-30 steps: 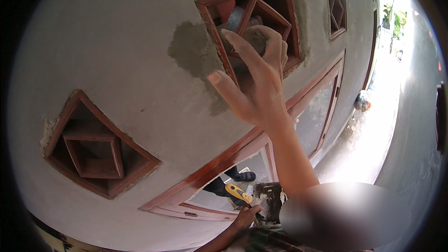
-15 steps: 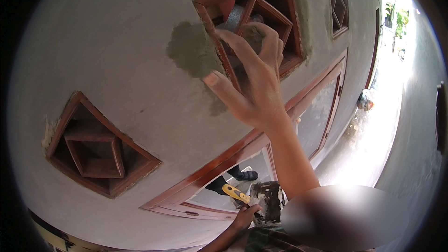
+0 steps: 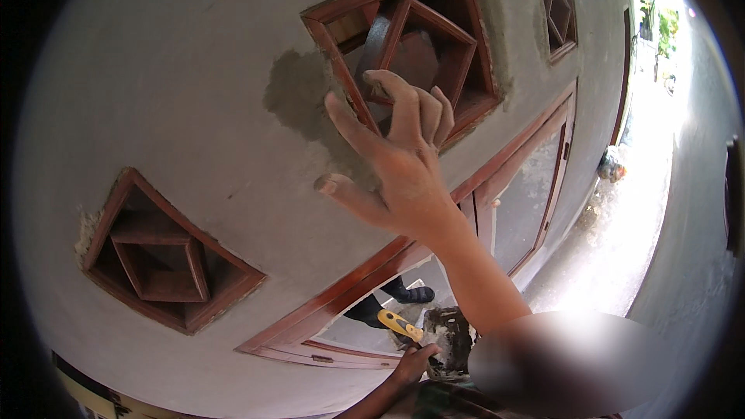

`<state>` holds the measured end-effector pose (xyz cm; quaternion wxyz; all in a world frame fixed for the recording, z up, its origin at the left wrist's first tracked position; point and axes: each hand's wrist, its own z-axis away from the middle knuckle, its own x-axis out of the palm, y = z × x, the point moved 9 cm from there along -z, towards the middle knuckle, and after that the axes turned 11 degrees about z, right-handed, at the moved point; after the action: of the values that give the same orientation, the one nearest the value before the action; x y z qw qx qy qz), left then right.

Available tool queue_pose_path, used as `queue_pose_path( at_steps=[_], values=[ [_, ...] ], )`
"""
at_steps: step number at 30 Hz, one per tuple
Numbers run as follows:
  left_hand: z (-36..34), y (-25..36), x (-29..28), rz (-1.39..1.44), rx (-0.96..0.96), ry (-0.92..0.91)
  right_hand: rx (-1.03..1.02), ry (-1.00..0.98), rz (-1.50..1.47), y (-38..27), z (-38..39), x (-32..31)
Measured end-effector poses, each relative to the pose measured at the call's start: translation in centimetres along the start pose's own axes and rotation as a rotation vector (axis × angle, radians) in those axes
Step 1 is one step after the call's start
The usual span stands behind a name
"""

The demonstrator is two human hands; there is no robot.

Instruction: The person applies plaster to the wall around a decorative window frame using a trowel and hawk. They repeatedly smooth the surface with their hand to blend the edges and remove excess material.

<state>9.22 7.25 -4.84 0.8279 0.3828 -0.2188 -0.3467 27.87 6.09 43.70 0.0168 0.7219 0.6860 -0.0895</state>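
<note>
My right hand [image 3: 396, 155] reaches up with fingers spread and bent. Its index fingertip is at the inner left edge of a reddish wooden window frame [image 3: 481, 46] holding a tilted square inner frame [image 3: 438, 12], beside a damp grey mortar patch [image 3: 291, 89]. I see nothing held in it, though the palm is hidden. Low in the picture, my left hand [image 3: 411, 365] grips a yellow-handled putty knife [image 3: 397, 322] at a dark tub [image 3: 448, 349] smeared with mortar.
A diamond-shaped framed opening [image 3: 225, 287] sits at left, a smaller one [image 3: 557, 12] at upper right. Wooden doors [image 3: 337, 287] run below; two dark shoes [image 3: 407, 295] show there. At right lie a sunlit passage [image 3: 605, 256], a bundle [image 3: 611, 163] and a grey wall [image 3: 698, 248].
My right hand has shifted down and left, uncovering more of the window's interior, with its fingers spread more widely. My left hand still holds the putty knife.
</note>
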Motion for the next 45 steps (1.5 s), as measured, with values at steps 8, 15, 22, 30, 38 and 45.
queue_pose_path(
  at_steps=[8,15,22,30,38,45],
  values=[
    [-1.1,-0.9,1.0,-0.028,0.009,-0.012,0.109,0.096,-0.047,1.0,-2.6,0.6],
    [0.3,1.4,1.5,0.113,0.079,0.007,0.036,-0.021,0.067,-1.2,-0.7,2.0],
    [-2.4,-2.3,0.1,0.113,0.096,-0.022,0.116,0.080,0.080,-0.1,-2.9,1.5],
    [-0.4,-0.1,0.9,0.186,0.097,0.010,0.021,0.026,0.060,-1.2,-1.9,0.4],
    [-2.3,-2.0,0.1,-0.054,0.182,0.019,-0.001,0.013,0.023,-0.7,-3.1,1.7],
    [-1.2,-1.1,1.4,-0.169,0.145,-0.071,-0.045,0.083,-0.041,0.0,-3.4,-0.3]
  ],
)
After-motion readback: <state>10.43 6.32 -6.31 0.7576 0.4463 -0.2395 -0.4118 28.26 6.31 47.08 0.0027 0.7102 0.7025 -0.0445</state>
